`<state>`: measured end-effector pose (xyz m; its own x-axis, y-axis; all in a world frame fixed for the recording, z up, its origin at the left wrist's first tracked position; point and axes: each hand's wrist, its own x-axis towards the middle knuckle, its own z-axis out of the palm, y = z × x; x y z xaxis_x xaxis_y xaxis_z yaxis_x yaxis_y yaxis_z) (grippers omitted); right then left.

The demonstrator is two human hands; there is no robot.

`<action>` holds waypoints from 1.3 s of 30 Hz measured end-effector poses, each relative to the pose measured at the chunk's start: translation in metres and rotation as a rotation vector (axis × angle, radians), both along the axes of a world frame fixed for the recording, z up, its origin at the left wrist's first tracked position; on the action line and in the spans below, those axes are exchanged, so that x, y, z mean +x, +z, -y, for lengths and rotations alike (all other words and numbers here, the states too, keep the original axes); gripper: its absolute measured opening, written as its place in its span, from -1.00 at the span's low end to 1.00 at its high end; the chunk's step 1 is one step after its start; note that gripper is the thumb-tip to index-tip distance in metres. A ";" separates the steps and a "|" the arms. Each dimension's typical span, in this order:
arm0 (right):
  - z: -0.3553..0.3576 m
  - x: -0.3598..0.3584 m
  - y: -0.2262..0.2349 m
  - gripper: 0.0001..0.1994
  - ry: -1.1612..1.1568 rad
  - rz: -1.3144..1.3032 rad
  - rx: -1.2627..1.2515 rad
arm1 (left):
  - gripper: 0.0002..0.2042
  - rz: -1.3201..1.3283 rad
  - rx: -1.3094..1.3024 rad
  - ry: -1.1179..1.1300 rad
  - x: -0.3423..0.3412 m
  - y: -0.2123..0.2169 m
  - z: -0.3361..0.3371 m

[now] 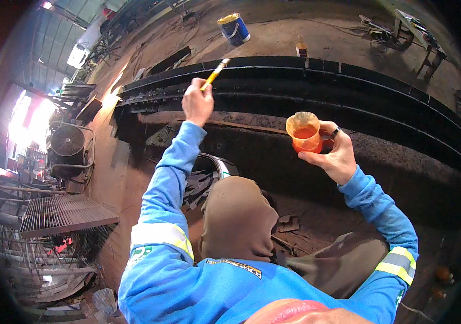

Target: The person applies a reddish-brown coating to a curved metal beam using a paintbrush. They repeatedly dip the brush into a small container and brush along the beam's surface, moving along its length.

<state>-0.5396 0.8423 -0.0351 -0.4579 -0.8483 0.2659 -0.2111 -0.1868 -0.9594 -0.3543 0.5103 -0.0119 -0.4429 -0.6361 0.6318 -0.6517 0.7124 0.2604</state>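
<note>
Left hand raised at about eleven o'clock from picture centre, fingers curled together and clamped on the yellow handle of a paintbrush. Brush tilted up toward one o'clock, pale bristle tip resting at or just above the upper edge of the long black steel frame; contact too fine to tell. Right hand at about two o'clock, palm up, fingers and thumb wrapped around an orange plastic cup, a dark ring on one finger. Cup upright, mouth open, red-orange paint inside, held in the air in front of the frame's rusty lower band. Hands well apart, cup lower than brush.

Both forearms in blue long sleeves with reflective yellow-and-grey bands, entering from the lower edge. Brown cloth hood between the arms at six o'clock.

Beyond the frame, at twelve o'clock, a blue paint can with a yellow top, tilted on the dirt floor. Just right of it, a small bottle standing beside the frame's far edge. At nine o'clock, a large round fan; below it, toward eight o'clock, a metal grating lying flat over stacked steel bars.
</note>
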 end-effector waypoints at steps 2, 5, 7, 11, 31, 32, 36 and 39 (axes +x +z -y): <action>0.001 0.004 0.002 -0.37 0.015 0.003 -0.002 | -0.83 0.133 -0.046 -0.078 -0.014 -0.010 -0.014; 0.000 0.008 0.008 -0.36 0.012 0.001 0.000 | -0.79 0.184 -0.026 -0.218 -0.034 -0.027 -0.049; -0.001 0.006 0.006 -0.36 0.000 -0.006 0.009 | -0.79 0.159 0.020 -0.334 -0.041 -0.027 -0.073; -0.002 0.003 0.002 -0.36 -0.007 -0.019 0.030 | -0.81 0.074 -0.017 -0.452 -0.055 -0.016 -0.081; 0.000 0.004 -0.011 -0.35 -0.017 0.030 0.077 | -0.85 -0.062 0.254 -0.447 -0.046 -0.010 -0.092; 0.001 0.003 -0.012 -0.35 -0.016 0.036 0.078 | -0.82 -0.150 0.171 -0.522 -0.056 -0.013 -0.082; 0.003 0.007 -0.012 -0.33 0.003 0.017 0.074 | -0.79 -0.317 0.798 -0.431 -0.073 -0.019 -0.049; 0.000 0.011 -0.006 -0.32 0.011 0.073 0.053 | -0.84 -0.460 1.144 -0.236 -0.049 -0.021 -0.025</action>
